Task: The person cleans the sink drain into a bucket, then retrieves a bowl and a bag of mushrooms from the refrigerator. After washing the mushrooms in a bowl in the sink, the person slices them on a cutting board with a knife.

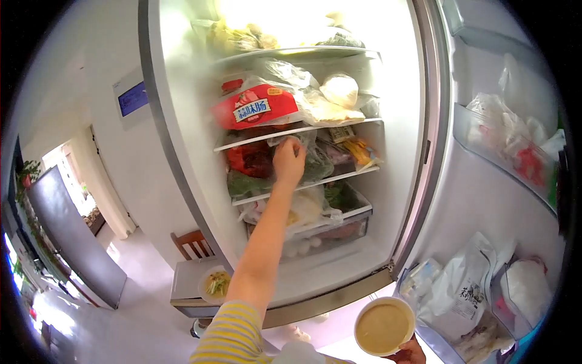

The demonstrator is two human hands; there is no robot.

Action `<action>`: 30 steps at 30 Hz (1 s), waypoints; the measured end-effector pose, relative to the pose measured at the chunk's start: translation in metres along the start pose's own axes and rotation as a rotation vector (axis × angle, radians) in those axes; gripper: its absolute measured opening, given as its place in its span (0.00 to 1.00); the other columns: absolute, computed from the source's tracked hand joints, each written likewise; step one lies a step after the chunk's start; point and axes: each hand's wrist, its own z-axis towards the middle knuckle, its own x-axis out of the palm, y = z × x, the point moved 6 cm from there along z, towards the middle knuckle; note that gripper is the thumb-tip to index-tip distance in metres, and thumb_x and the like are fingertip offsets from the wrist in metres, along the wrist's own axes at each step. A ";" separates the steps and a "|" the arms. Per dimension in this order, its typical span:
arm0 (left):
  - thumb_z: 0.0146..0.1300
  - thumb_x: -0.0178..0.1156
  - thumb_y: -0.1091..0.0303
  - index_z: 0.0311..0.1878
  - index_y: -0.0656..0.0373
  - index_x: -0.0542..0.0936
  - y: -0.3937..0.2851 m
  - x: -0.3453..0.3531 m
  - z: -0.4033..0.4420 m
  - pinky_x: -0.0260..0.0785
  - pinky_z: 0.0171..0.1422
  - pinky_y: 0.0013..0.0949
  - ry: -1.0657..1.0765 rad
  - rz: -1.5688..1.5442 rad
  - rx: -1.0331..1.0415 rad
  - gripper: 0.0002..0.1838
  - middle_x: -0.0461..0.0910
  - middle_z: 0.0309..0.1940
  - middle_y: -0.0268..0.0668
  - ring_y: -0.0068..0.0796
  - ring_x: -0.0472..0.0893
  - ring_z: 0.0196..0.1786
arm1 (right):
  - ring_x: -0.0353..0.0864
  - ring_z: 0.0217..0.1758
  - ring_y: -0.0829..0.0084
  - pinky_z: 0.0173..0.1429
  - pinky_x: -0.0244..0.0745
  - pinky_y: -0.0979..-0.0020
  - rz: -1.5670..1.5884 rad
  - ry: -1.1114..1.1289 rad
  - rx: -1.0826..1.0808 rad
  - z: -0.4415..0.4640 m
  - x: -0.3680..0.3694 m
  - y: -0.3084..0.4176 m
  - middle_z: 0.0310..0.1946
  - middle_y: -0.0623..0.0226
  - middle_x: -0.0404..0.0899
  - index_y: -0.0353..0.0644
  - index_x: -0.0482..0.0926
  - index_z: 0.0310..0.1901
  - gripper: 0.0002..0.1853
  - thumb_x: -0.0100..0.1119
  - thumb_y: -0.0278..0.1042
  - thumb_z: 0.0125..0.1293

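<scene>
My left hand (289, 161) reaches into the open fridge with its fingers closed on the top of a clear plastic bag (315, 164) on the third shelf. Dark green contents show through the bag. Just left of that hand lies a red bag (250, 159) with something dark inside. On the shelf above, a red package (257, 107) with printed characters is close by. My right hand (409, 353), partly cut off by the frame's lower edge, grips a white bowl (383, 327) of smooth tan liquid or paste. The bowl is outside the fridge.
The fridge door (433, 182) stands open at right, its bins filled with bags, including a white pouch (459, 285). Yellow packets (362, 151) lie right on the third shelf. A low drawer (333, 233) holds eggs. A bowl of food (216, 284) sits on a small table, lower left.
</scene>
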 end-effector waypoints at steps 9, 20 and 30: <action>0.46 0.54 0.82 0.39 0.63 0.72 0.050 -0.058 -0.020 0.62 0.51 0.36 -0.351 -0.065 0.016 0.13 0.73 0.37 0.42 0.41 0.72 0.44 | 0.72 0.54 0.52 0.44 0.78 0.48 -0.025 -0.011 -0.024 -0.003 -0.007 -0.014 0.56 0.57 0.64 0.48 0.53 0.65 0.45 0.55 0.31 0.38; 0.52 0.59 0.48 0.58 0.46 0.70 -0.044 -0.033 -0.052 0.38 0.66 0.60 0.059 0.600 0.230 0.29 0.52 0.65 0.50 0.57 0.48 0.67 | 0.72 0.54 0.53 0.43 0.79 0.50 0.044 -0.035 -0.001 0.012 -0.017 -0.029 0.55 0.59 0.64 0.47 0.52 0.65 0.46 0.54 0.30 0.36; 0.50 0.61 0.49 0.61 0.40 0.67 0.009 -0.002 -0.048 0.27 0.68 0.60 0.424 0.479 0.139 0.32 0.53 0.67 0.46 0.55 0.48 0.68 | 0.70 0.56 0.53 0.47 0.77 0.49 0.018 -0.009 -0.005 0.040 0.014 -0.017 0.57 0.60 0.63 0.49 0.52 0.65 0.43 0.53 0.29 0.41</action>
